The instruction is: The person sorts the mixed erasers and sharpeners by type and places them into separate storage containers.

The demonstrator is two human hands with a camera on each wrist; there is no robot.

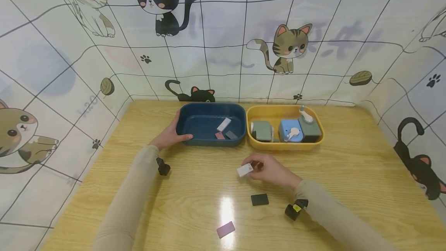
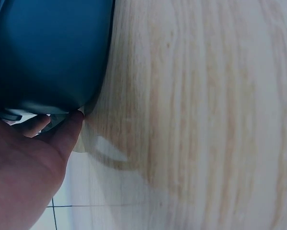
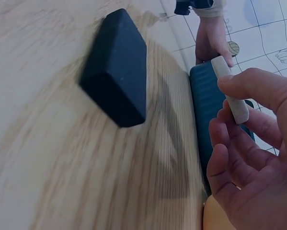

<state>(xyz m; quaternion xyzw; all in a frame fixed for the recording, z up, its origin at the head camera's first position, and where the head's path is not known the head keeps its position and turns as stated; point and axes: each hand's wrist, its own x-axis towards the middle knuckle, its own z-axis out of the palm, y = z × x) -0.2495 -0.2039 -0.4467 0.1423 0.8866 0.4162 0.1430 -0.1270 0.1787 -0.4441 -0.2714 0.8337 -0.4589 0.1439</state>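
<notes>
My left hand (image 1: 169, 134) grips the left end of a dark blue plastic bin (image 1: 210, 142), its thumb at the front and its fingers round the end. A white block (image 1: 224, 124), a reddish block (image 1: 220, 136) and a grey block (image 1: 231, 134) lie inside that bin. Between thumb and fingers, my right hand (image 1: 270, 170) pinches a small flat white block (image 1: 245, 170) above the table, in front of the bins. In the right wrist view the held white block (image 3: 230, 91) appears edge-on. Below this hand lies a black block (image 1: 259, 199). Nearer the front rests a pink-purple block (image 1: 225, 229).
Touching or nearly touching the blue bin's right side is a yellow bin (image 1: 278, 146). It holds a grey-green box (image 1: 262, 131), a blue box (image 1: 290, 130) with a white crank and a dark green box (image 1: 310, 130). Cat-patterned cloth (image 1: 223, 61) walls the wooden table (image 1: 188, 204).
</notes>
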